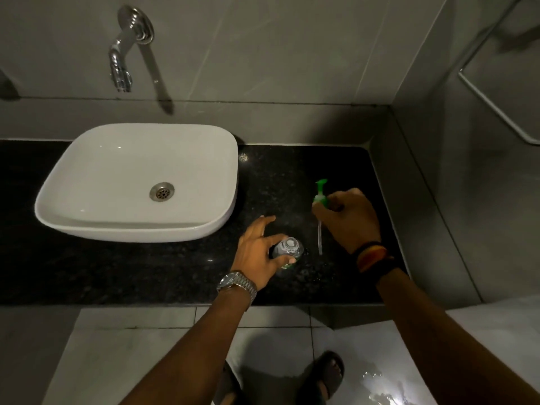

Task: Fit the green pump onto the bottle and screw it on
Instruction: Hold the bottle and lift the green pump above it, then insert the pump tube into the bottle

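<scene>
A clear bottle (287,247) with an open neck stands upright on the black counter (146,273). My left hand (258,252) wraps around its left side and holds it. To the right and a little farther back, my right hand (347,219) grips the green pump (319,192) by its collar. The pump head points away from me and its clear dip tube (320,236) hangs down toward the counter, just right of the bottle. The pump is apart from the bottle's mouth.
A white basin (140,182) sits on the counter to the left, under a chrome wall tap (122,58). A tiled wall closes the counter's right end. Below the counter edge are the floor tiles and my sandalled feet (330,372).
</scene>
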The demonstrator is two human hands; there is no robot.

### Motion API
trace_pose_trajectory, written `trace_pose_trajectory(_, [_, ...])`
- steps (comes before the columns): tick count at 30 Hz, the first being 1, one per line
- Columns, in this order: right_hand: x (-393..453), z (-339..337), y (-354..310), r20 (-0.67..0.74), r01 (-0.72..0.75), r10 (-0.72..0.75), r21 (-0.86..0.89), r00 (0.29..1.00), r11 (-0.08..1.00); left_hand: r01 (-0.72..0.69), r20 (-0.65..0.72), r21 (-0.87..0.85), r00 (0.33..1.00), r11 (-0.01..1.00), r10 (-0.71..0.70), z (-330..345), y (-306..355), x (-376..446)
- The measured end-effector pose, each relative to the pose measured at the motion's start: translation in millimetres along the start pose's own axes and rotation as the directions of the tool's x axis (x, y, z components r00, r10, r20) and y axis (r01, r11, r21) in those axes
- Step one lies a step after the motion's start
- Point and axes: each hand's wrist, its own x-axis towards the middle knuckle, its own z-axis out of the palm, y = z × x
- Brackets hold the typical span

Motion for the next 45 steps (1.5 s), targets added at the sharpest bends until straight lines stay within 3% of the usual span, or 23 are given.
trace_pose_trajectory(3, [-41.9,-33.4,-14.9,-0.157,0.158,-0.120,0.263,0.980,0.952,0.001,-0.013,-0.024,1.000,1.000,-0.001,0.5,0.5,-3.1])
trace_pose_trajectory(6, [-62.0,-35.8,-27.2,-0.227,0.238,-0.166,0.341,0.960,0.910,-0.016,-0.011,0.002,1.000,1.000,0.016,-0.7,0.8,-3.0])
trace_pose_trajectory(15, [-63.1,-1.3,-27.6,-0.293,0.208,-0.071,0.469,0.953,0.858,-0.046,-0.013,0.056,0.999,0.997,0.047,2.6,-4.8,1.8])
trace_pose_trajectory(22, [-64.4,23.4,-16.3,-0.267,0.176,-0.058,0.444,0.962,0.878,-0.043,-0.036,0.081,0.998,0.996,0.046,3.7,-5.1,2.3])
trace_pose_trajectory(28, [-72.9,46.2,2.5,-0.073,0.136,-0.121,0.268,0.990,0.954,-0.047,-0.013,0.102,0.999,0.994,0.048,3.6,-6.4,4.2])
trace_pose_trajectory(33, [-69.7,51.4,7.2,0.051,0.132,-0.152,0.283,0.987,0.950,-0.034,0.015,0.097,0.999,0.995,0.033,3.3,-5.6,3.0])
trace_pose_trajectory(36, [-66.6,53.3,6.7,0.028,0.139,-0.152,0.273,0.988,0.952,-0.034,0.025,0.089,0.999,0.995,0.032,0.6,-4.4,3.1])
trace_pose_trajectory(40, [-63.7,56.3,0.1,-0.064,0.110,-0.103,0.112,0.993,0.988,-0.028,0.020,0.133,0.999,0.991,0.026,0.9,-2.6,2.2])
trace_pose_trajectory(45, [-66.9,63.6,7.0,-0.047,0.131,-0.125,0.152,0.991,0.980,-0.045,0.034,0.167,0.999,0.985,0.039,-0.2,-2.8,3.3])
